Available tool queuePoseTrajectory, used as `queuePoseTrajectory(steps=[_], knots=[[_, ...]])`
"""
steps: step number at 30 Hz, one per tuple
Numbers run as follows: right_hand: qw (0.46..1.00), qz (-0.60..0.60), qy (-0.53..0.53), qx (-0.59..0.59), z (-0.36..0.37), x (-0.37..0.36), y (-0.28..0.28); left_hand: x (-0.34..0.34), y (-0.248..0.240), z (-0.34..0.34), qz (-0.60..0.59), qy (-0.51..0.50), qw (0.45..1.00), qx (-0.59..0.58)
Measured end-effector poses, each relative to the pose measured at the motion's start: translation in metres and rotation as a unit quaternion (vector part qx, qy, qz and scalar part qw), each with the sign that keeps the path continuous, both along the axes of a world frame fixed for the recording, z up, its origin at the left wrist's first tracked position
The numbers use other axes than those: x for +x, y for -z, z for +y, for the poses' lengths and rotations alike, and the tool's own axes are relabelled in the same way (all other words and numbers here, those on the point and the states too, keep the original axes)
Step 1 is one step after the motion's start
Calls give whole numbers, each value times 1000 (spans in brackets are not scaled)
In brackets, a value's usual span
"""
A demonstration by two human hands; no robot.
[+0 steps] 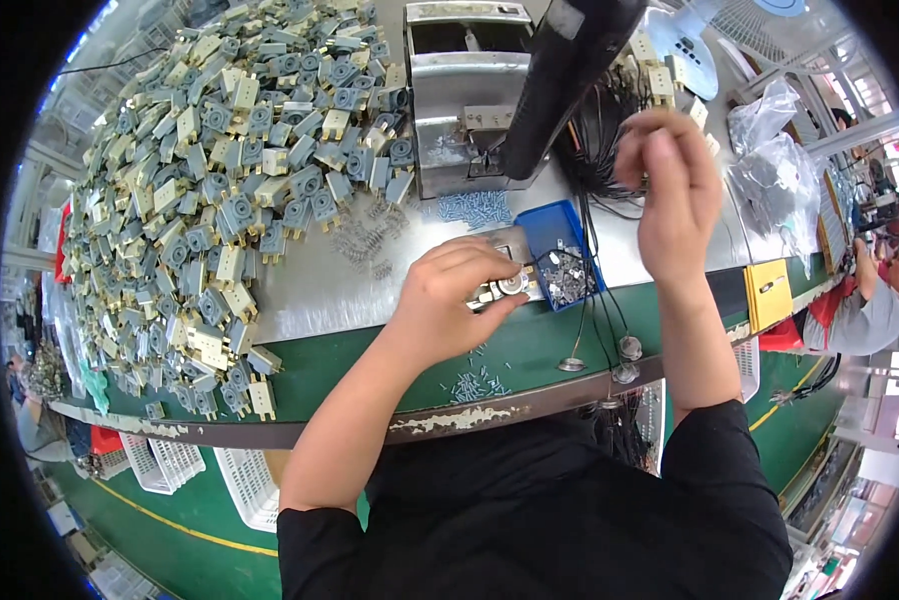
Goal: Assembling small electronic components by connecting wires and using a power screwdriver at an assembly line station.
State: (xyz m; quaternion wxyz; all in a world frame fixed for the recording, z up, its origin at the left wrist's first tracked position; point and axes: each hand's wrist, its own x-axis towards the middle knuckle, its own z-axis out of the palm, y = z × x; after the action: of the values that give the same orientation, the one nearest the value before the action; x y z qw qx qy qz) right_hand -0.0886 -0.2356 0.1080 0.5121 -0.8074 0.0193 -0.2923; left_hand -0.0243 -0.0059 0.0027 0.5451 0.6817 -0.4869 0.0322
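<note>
The left hand (450, 295) lies near the picture's centre, fingers curled down and closed over a small metal part (503, 287) that rests on the steel plate of the desk (310, 290); the thumb and fingertips press it at its left edge, and a round white-and-brass end shows just past the fingers toward 3 o'clock. The right hand (670, 190) is raised at about 2 o'clock from the left one, well above the desk, with thumb and forefinger pinched together at the top; whether anything tiny sits in that pinch I cannot tell.

Just beside the metal part, at 2 o'clock, stands a small blue tray (548, 228) holding little grey metal pieces. A steel press machine (465, 100) rises at 12 o'clock, with a black column leaning across it, and black wires (595, 150) hang from it down past the tray to round ends near the desk's front edge. A big heap of grey and cream switch bodies (220, 180) fills the area from 9 to 11 o'clock, reaching close to the left wrist. Loose small springs (362, 240) and pale screws (475, 208) lie between the heap and the machine.

Bare steel stays open at 9 o'clock of the left hand, and the green strip (540, 350) toward 6 o'clock is open apart from a few scattered screws before the worn front edge.
</note>
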Motion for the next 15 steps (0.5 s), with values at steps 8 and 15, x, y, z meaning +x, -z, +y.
queuePoseTrajectory(steps=[8, 15], knots=[[877, 252, -259, -317, 21, -36, -2, -5, 0, -2, -42, -48, 998, -25], [908, 129, -138, -373, 35, -37, 22, -16, -6, 3, -31, -122, 991, -45]])
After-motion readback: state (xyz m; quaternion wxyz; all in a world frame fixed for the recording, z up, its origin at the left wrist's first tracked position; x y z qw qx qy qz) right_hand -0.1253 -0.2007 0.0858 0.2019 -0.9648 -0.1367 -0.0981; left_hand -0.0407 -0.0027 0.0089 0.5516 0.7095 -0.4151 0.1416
